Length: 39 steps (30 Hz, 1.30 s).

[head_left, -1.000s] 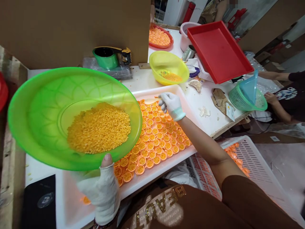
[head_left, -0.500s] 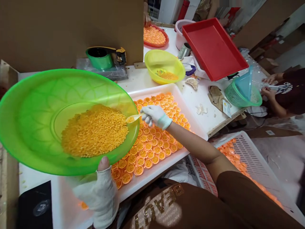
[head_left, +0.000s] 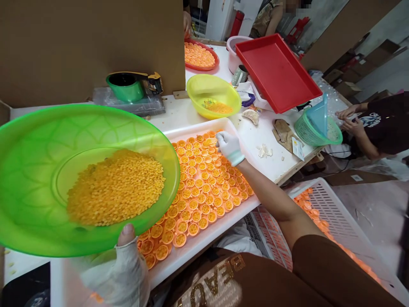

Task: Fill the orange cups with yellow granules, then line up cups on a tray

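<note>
Above the near left part of a long white tray [head_left: 220, 226], the left hand [head_left: 116, 268] grips a wide green bowl [head_left: 35, 170], its bare thumb hooked over the rim and the rest of it, in a pale glove, mostly hidden beneath. The bowl tilts toward the wearer, and a heap of small yellow pellets [head_left: 118, 192] lies against its lower right side. The right hand [head_left: 227, 147], gloved in white, is closed with its fingers curled, pinching a pale yellow spoon [head_left: 210, 141] over the far end of the tray. Whether the spoon touches anything below cannot be told.

Across the tray, small orange cups [head_left: 193, 204] stand in close rows; many hold yellow pellets, while a few near the right hand look unfilled. Just beyond the tray's far edge, on the white table [head_left: 258, 168], sits a yellow bowl [head_left: 220, 87] with a smaller heap of yellow-orange bits at its bottom. To its left, a green roll [head_left: 129, 92] rests on a clear-wrapped package [head_left: 150, 107] against a brown cardboard panel [head_left: 89, 38]. To the right, a red tray [head_left: 277, 72] lies tilted over other containers, with a mint-green basket [head_left: 308, 132] near the table's edge. Beside that basket, a co-worker's hands [head_left: 353, 121] are close together.
</note>
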Motion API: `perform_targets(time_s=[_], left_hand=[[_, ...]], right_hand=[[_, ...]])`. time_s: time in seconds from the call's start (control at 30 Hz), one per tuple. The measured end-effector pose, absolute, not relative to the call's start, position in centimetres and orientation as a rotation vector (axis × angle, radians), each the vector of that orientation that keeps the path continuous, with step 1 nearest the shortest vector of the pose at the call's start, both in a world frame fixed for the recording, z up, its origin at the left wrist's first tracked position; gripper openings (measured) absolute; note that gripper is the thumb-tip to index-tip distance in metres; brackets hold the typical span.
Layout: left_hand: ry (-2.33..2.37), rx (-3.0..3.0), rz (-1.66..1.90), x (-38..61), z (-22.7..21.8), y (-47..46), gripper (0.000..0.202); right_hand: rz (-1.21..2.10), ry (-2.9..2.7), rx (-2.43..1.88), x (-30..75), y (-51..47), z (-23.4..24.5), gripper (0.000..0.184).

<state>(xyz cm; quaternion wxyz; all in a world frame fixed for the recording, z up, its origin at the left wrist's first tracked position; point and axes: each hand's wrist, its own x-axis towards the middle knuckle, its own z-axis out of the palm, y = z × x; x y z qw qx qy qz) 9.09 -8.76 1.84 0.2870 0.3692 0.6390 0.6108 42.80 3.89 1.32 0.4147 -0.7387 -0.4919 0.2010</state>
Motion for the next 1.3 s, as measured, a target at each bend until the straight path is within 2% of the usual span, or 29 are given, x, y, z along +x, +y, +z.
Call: perform_targets(time_s=[0.13, 0.27, 0.33, 0.4, 0.5, 0.63, 0.83, 0.97, 1.17, 1.3], left_hand=[[1.632, 1.008, 1.664, 9.2, 2.1, -8.6, 0.083], [1.543, 1.079, 1.728, 9.2, 1.7, -8.5, 0.078], [1.559, 1.096, 1.719, 9.1, 1.4, -8.5, 0.072], [1.559, 1.107, 1.706, 9.1, 1.2, -8.6, 0.071], [1.541, 1.110, 1.687, 9.0, 1.2, -8.7, 0.074], [1.529, 1.081, 1.678, 9.0, 1.4, -8.8, 0.068], [1.519, 1.052, 1.690, 9.1, 1.6, -8.8, 0.076], [1.530, 1.047, 1.694, 9.2, 1.6, -8.7, 0.080], [1.571, 1.081, 1.709, 9.0, 1.5, -8.5, 0.078], [1.533, 1.120, 1.732, 9.2, 1.9, -8.4, 0.071]], right_hand=[[0.323, -1.384, -1.826, 42.5, 3.1, 2.1, 0.020], [0.668, -1.164, -1.727, 38.6, 2.1, 5.1, 0.023], [0.835, -1.259, -1.670, 35.2, 1.9, 5.9, 0.021], [0.919, -1.466, -1.634, 31.8, 2.0, 5.7, 0.019], [1.132, -1.570, -1.622, 27.9, 2.5, 4.1, 0.028], [1.477, -1.221, -1.607, 26.8, 3.0, 2.5, 0.021], [1.633, -0.784, -1.473, 31.3, 2.8, 3.3, 0.022], [1.523, -0.710, -1.422, 36.3, 2.5, 4.0, 0.019], [0.987, -0.808, -1.716, 41.5, 2.3, 4.2, 0.016], [0.707, -1.175, -1.859, 41.8, 1.8, 3.0, 0.018]])
